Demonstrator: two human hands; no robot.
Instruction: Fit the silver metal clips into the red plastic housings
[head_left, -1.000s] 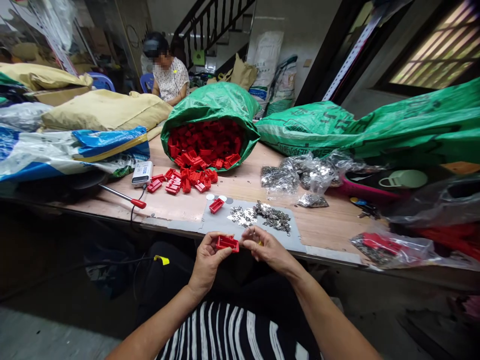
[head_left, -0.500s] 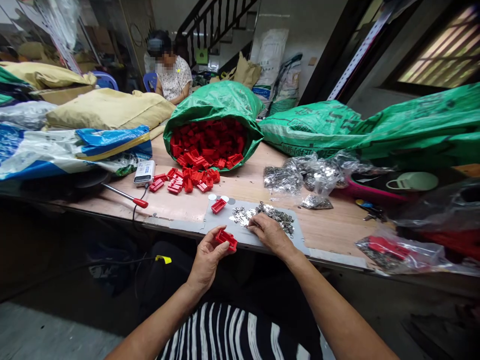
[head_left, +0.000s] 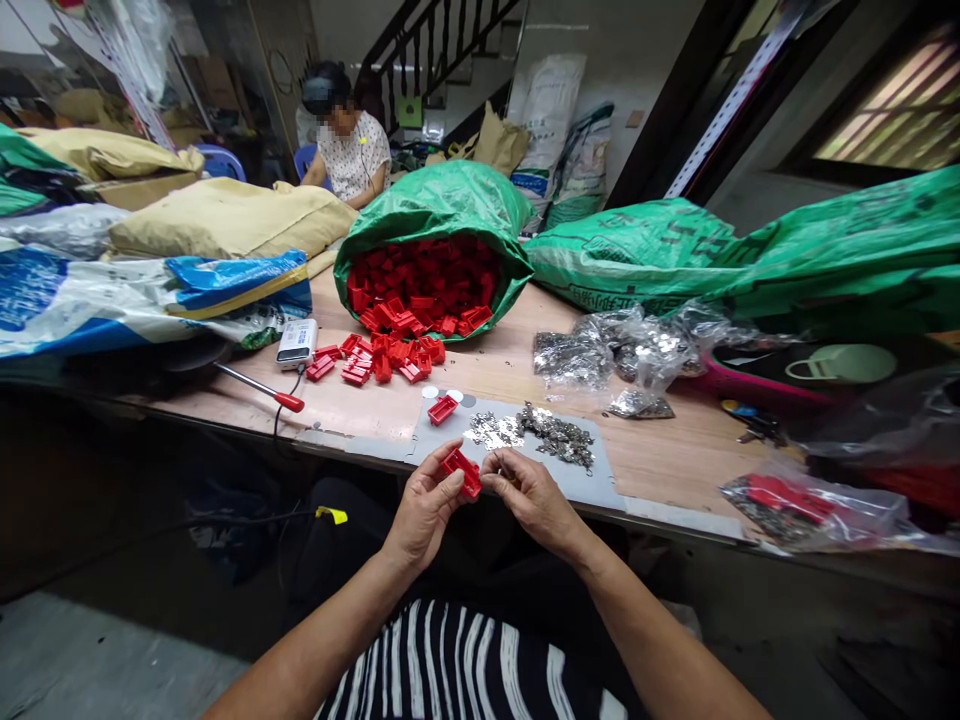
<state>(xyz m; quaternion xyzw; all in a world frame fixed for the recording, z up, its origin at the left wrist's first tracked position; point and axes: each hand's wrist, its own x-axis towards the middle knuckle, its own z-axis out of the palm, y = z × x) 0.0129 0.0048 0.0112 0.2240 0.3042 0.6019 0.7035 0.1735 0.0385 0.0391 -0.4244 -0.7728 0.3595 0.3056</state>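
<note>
My left hand is closed on a small red plastic housing, held over my lap at the table's front edge. My right hand is right beside it, fingertips pinched together against the housing's right end; whatever they pinch is too small to make out. Just beyond my hands a pile of small metal pieces lies on a grey mat, with one more red housing on the mat's left part.
A green sack lies open on the wooden table, spilling several red housings. Clear bags of metal parts sit to the right. A red-handled screwdriver and a white device lie left. Another person sits at the far end.
My right hand reached out to the metal pile on the mat, then came back with fingertips pinched to the red housing. My left hand kept hold of the housing and tilted it.
</note>
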